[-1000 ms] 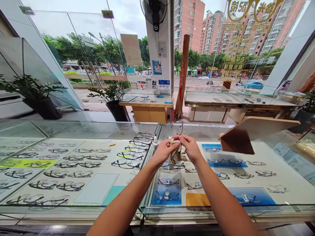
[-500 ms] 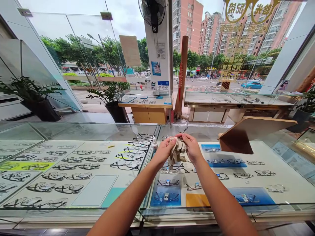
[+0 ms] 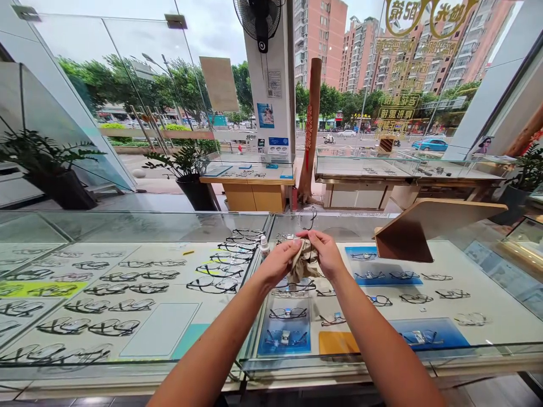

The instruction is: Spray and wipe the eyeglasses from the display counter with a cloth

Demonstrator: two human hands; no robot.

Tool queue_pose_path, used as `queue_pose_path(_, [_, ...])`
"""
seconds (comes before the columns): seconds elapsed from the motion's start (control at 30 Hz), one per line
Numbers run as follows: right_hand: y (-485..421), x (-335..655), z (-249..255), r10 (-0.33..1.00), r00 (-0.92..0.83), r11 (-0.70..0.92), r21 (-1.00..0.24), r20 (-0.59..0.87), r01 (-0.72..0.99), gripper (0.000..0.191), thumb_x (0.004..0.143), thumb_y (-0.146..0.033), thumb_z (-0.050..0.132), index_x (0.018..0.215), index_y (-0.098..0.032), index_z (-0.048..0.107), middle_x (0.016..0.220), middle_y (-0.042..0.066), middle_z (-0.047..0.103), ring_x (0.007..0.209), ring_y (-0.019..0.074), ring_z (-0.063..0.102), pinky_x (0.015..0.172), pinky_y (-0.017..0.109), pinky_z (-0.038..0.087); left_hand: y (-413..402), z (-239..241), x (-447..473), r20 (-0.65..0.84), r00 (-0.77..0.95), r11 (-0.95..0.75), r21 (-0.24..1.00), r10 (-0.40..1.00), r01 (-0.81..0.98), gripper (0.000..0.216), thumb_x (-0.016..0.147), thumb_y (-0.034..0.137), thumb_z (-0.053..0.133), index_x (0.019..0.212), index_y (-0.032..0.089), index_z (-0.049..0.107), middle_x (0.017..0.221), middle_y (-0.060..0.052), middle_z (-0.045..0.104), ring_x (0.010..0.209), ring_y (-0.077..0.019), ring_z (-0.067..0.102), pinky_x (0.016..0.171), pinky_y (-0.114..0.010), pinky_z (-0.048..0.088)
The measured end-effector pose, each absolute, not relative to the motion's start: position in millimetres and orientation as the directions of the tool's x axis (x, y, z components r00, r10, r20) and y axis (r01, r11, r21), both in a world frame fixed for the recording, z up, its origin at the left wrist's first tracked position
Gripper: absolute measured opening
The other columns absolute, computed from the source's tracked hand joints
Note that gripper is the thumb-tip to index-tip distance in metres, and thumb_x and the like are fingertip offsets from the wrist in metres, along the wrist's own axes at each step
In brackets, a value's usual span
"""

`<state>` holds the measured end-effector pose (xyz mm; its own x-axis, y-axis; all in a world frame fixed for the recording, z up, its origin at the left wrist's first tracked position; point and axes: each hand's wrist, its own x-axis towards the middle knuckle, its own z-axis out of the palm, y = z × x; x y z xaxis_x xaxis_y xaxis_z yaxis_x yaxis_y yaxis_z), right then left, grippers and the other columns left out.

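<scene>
Both my hands are raised together over a glass display counter. My left hand and my right hand pinch a crumpled beige cloth between them, fingers closed on it. A pair of thin-rimmed glasses sticks up out of the cloth above my fingers, one lens showing. A small white dropper bottle stands on the glass just left of my left hand.
Under the glass lie several rows of spectacle frames on trays. A tilted brown board stands on the counter at right. Beyond are more display counters, potted plants, a wall fan and a street outside.
My hands have shifted slightly while rubbing the cloth over the glasses; the exposed lens has changed its angle. The view has drifted a little.
</scene>
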<state>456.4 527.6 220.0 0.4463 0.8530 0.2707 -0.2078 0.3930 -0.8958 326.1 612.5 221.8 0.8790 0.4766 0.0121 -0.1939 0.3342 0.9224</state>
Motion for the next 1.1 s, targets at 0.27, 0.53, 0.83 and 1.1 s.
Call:
queue_pose_path(0.27, [529,451,216,0.857,0.434,0.372,-0.917,0.280,-0.143,0.041,0.088,-0.061,0.074,0.096,-0.022,0.084,0.089,0.004,0.073,0.064,0.0112,0.050,0.054,0.024,0.037,607,222,328,0.057,0.860,0.272,0.936,0.508,-0.223,0.060,0.072,0.052,0.093,0.112,0.014,0.070,0.083,-0.004,0.075,0.070,-0.0145,0.070,0.069,-0.025,0.056])
queue_pose_path(0.53, [529,450,217,0.865,0.411,0.378,-0.913,0.289,-0.152,0.044,0.087,-0.062,0.074,0.101,-0.021,0.084,0.071,0.000,0.062,0.054,0.0095,0.037,0.051,0.026,0.030,606,218,332,0.134,0.803,0.167,0.946,0.581,-0.278,0.058,0.081,0.067,0.079,0.100,0.013,0.072,0.071,-0.004,0.073,0.060,-0.0142,0.065,0.061,-0.025,0.053])
queue_pose_path(0.83, [529,448,217,0.863,0.426,0.371,-0.913,0.273,-0.168,0.043,0.085,-0.063,0.076,0.097,-0.023,0.085,0.093,0.005,0.073,0.063,0.0118,0.046,0.054,0.025,0.038,604,216,330,0.154,0.790,0.122,0.953,0.594,-0.277,0.064,0.083,0.055,0.083,0.129,0.015,0.065,0.076,0.000,0.071,0.065,-0.0127,0.064,0.064,-0.023,0.050])
queue_pose_path(1.1, [528,451,218,0.882,0.406,0.362,-0.895,0.238,-0.262,0.044,0.085,-0.060,0.078,0.102,-0.019,0.084,0.060,-0.003,0.053,0.051,0.0082,0.034,0.046,0.023,0.030,614,230,318,0.186,0.879,0.061,0.970,0.439,-0.235,0.061,0.086,0.058,0.078,0.128,0.014,0.070,0.095,-0.009,0.077,0.080,-0.0194,0.070,0.077,-0.030,0.055])
